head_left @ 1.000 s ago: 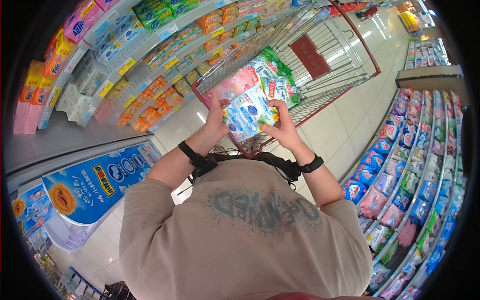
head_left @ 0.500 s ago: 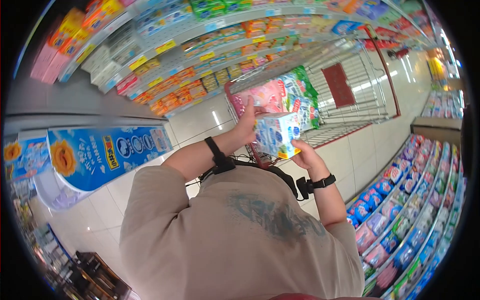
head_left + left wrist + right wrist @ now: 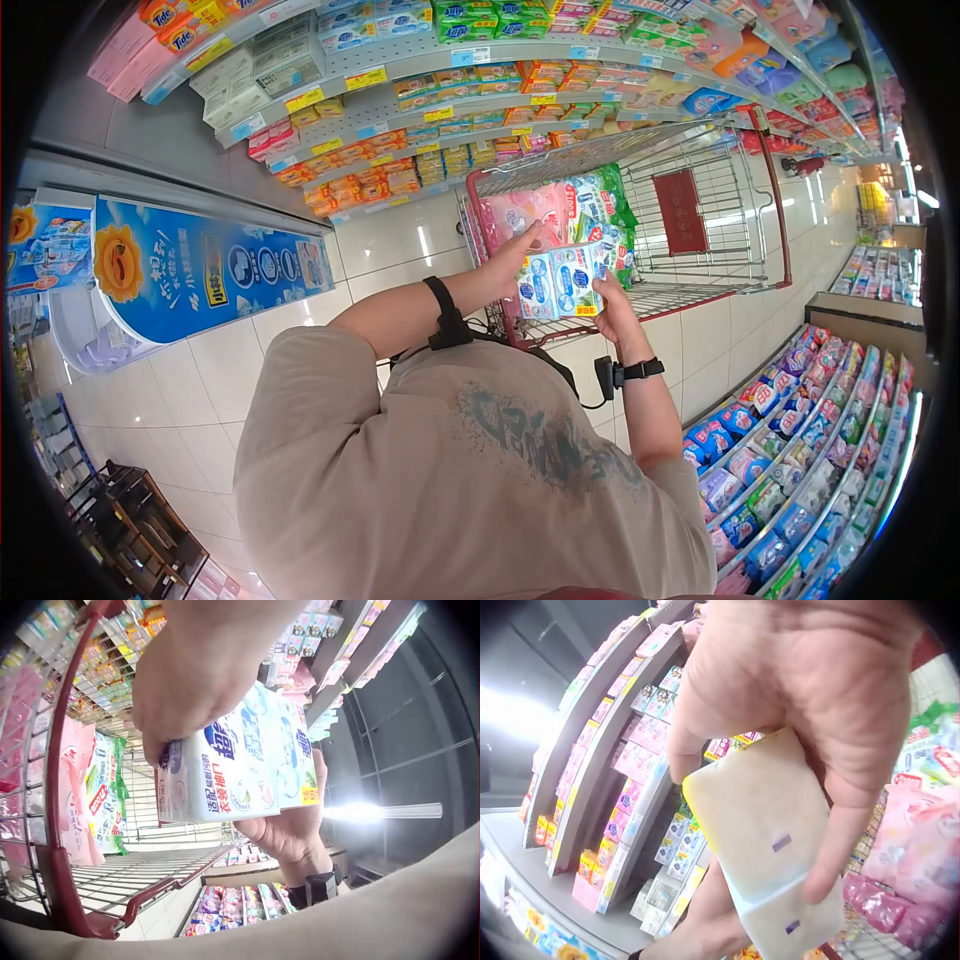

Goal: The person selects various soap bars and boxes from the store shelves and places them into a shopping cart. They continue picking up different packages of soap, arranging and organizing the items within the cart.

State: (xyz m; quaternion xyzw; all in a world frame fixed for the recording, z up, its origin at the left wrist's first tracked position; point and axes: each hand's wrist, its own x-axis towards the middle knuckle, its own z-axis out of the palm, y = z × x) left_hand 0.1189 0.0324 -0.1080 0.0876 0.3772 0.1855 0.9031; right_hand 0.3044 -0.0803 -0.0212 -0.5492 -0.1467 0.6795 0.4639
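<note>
A white-and-blue pack of laundry soap bars (image 3: 556, 284) is held between both hands above the near end of a shopping cart (image 3: 781, 225). My left hand (image 3: 508, 264) grips its left end, with the thumb over the top edge. The right hand (image 3: 618, 314) holds the opposite end, thumb along one side and fingers round the other. In the left wrist view, blue and red print shows on the soap pack (image 3: 247, 761); plain white faces show in the right wrist view. A pink bag (image 3: 515, 215) and a green-and-white bag (image 3: 612, 200) lie inside the cart.
Shelves (image 3: 400, 72) of boxed and wrapped soaps run along the far side. A blue promotional panel (image 3: 215, 265) stands at left. To the right, a low rack (image 3: 800, 440) holds rows of bagged goods. Tiled floor (image 3: 400, 240) lies between.
The soap pack has been turned in the hands: a broad printed face, then a tilted box side, now a printed face again. The head view has swung, shifting cart and hands rightward.
</note>
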